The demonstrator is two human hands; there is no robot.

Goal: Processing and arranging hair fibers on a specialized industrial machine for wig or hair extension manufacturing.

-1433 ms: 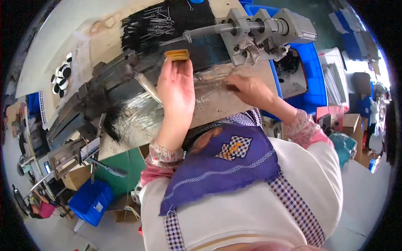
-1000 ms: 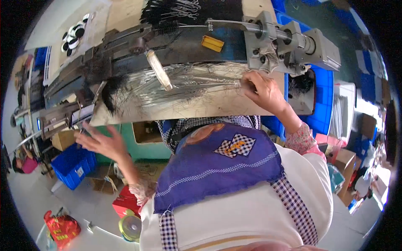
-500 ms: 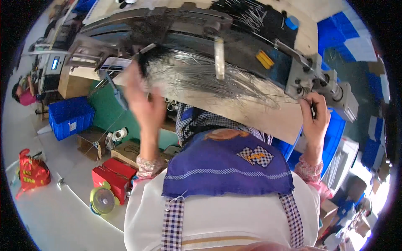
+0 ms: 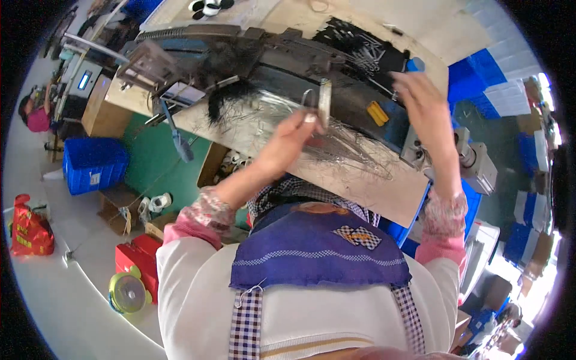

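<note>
The left hand [image 4: 292,139] pinches a small metal loop at frame centre, touching the sheaf of thin silvery wires [image 4: 336,150] whose long axis runs toward lower right. The right hand [image 4: 422,105], fingers loosely spread, hovers over the black bristle pile [image 4: 366,51], upper right.

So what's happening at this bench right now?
A person in a blue apron works at a wooden bench carrying a long dark machine. The left hand reaches into a sheaf of thin silvery strands spread on the bench, by a metal bar. The right hand is raised over a dark, bristly pile further back.
</note>
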